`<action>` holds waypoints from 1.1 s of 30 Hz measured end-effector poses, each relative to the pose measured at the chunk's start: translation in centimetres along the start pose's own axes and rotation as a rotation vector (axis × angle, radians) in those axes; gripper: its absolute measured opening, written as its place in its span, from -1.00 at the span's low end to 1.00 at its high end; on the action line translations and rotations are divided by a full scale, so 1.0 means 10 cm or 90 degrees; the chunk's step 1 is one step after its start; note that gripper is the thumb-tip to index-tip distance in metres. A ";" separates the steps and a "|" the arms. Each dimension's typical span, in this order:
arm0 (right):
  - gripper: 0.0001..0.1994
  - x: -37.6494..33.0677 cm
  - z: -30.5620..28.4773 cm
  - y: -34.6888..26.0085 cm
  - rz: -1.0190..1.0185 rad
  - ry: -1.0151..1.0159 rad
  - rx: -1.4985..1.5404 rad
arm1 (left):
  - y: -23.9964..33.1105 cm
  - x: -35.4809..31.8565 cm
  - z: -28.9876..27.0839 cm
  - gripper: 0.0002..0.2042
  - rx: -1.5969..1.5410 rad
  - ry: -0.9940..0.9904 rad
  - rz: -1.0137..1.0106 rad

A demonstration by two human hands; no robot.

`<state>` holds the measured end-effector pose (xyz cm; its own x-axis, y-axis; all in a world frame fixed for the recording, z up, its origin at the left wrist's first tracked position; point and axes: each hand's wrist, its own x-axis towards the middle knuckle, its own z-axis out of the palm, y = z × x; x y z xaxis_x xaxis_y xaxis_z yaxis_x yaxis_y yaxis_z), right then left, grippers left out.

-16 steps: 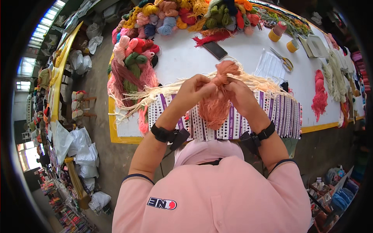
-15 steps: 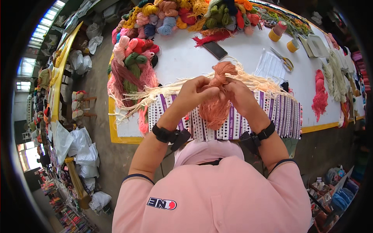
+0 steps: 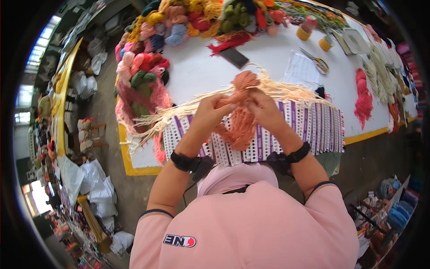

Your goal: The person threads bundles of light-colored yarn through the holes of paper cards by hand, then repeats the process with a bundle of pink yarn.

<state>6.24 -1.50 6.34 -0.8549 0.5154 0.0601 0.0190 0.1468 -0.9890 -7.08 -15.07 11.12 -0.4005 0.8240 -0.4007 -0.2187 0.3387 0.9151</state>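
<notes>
A terracotta-pink skein of yarn (image 3: 242, 132) hangs between my hands, bunched into a knob at its far end and loose at its near end. Closed on the narrow middle from the left is my left hand (image 3: 216, 106). My right hand (image 3: 264, 108) grips the same narrow part from the right; its fingertips are partly hidden by the yarn. Underneath lie rows of white and purple punched cards (image 3: 309, 121) along the near table edge. Long cream yarn strands (image 3: 286, 88) stretch across the cards' far ends, behind my hands.
Heaped colourful skeins (image 3: 177, 33) cover the table's far left. A phone (image 3: 234, 58), paper sheet (image 3: 302, 69), scissors (image 3: 317, 62) and yarn cones (image 3: 307, 28) lie beyond my hands. To the right rests a red-pink skein (image 3: 363, 96). Yellow trim (image 3: 143, 171) marks the table's edge.
The view has shifted slightly, so the table sits further left. Both hands stay on the terracotta skein, and a loop of its yarn now spreads out toward the left below my left hand.
</notes>
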 end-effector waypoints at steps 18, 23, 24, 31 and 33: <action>-0.75 -0.07 -0.04 0.08 0.126 -0.068 0.169 | -0.25 0.05 -0.19 -0.82 -0.116 -0.015 -0.025; -0.70 -0.08 -0.29 0.10 0.018 -0.270 -0.086 | -0.42 0.14 -0.87 -0.67 0.394 0.290 0.175; -0.72 -0.10 -0.40 -0.04 0.056 -0.233 -0.006 | -0.43 0.11 -1.02 -0.68 0.467 0.370 0.158; -0.74 0.05 -0.67 -0.23 -0.058 -0.370 -0.063 | -0.90 0.11 -1.46 -0.66 0.834 0.297 0.267; -0.74 0.16 -0.68 -0.30 -0.050 -0.431 -0.114 | -0.53 0.15 -0.49 -0.57 0.401 -0.059 0.187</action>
<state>8.30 4.61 10.29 -0.9907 -0.1335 -0.0242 -0.0212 0.3283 -0.9443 -10.90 -17.88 5.49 -0.2808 0.9475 -0.1526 0.4550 0.2715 0.8481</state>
